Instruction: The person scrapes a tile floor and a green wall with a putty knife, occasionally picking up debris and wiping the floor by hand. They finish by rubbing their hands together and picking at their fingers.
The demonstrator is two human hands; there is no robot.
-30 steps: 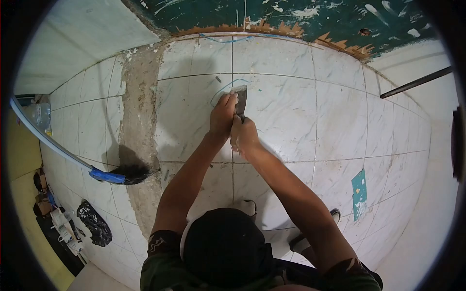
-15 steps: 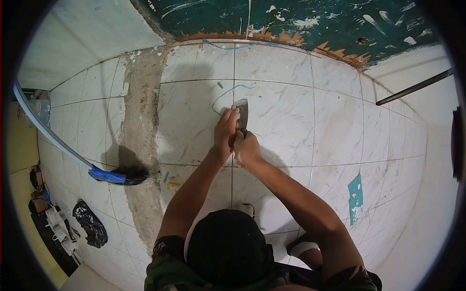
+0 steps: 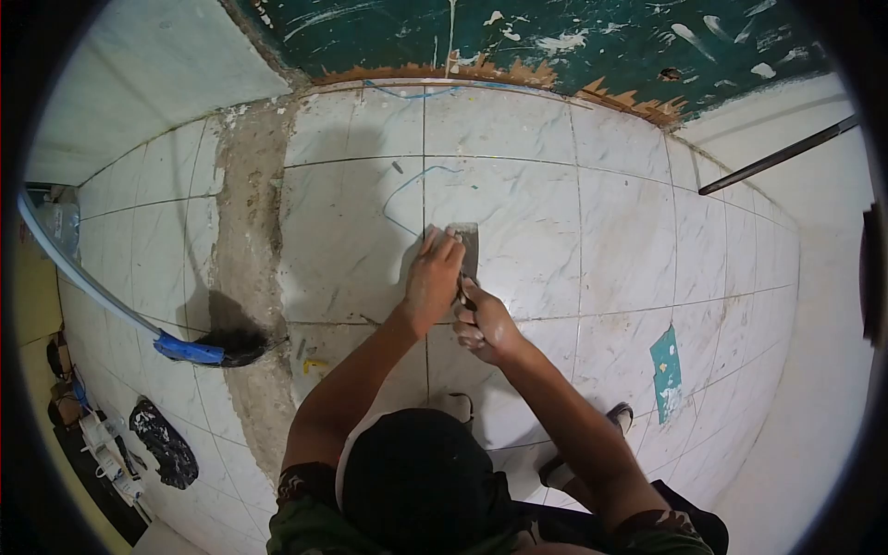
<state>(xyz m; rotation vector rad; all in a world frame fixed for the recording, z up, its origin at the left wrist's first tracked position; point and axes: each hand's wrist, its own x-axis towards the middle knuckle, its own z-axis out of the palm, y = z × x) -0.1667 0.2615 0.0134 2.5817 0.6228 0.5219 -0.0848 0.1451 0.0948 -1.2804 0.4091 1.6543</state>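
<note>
My right hand (image 3: 488, 328) is wrapped around the handle of a putty knife (image 3: 469, 248). Its flat, greyish blade points away from me, just above or against the white tiled floor. Close against the blade's left side is my left hand (image 3: 435, 282), its fingers bent together near the blade. What those fingers hold, if anything, is hidden. A thin blue string (image 3: 393, 196) curves over the tile, one end near my left fingertips. Beyond it lies a small grey scrap (image 3: 397, 167).
A broom (image 3: 190, 349) with a blue head lies at left, over a rough bare-concrete strip (image 3: 250, 185). Nearby are a yellow piece (image 3: 315, 365) and black plastic (image 3: 165, 442). A green scrap (image 3: 665, 375) lies right; a dark bar (image 3: 777, 155) leans there. A peeling green panel (image 3: 555, 42) stands ahead.
Both hands and the putty knife have come nearer to me. The blade now points straighter ahead, and my right hand sits farther from my left. The view has shifted slightly.
</note>
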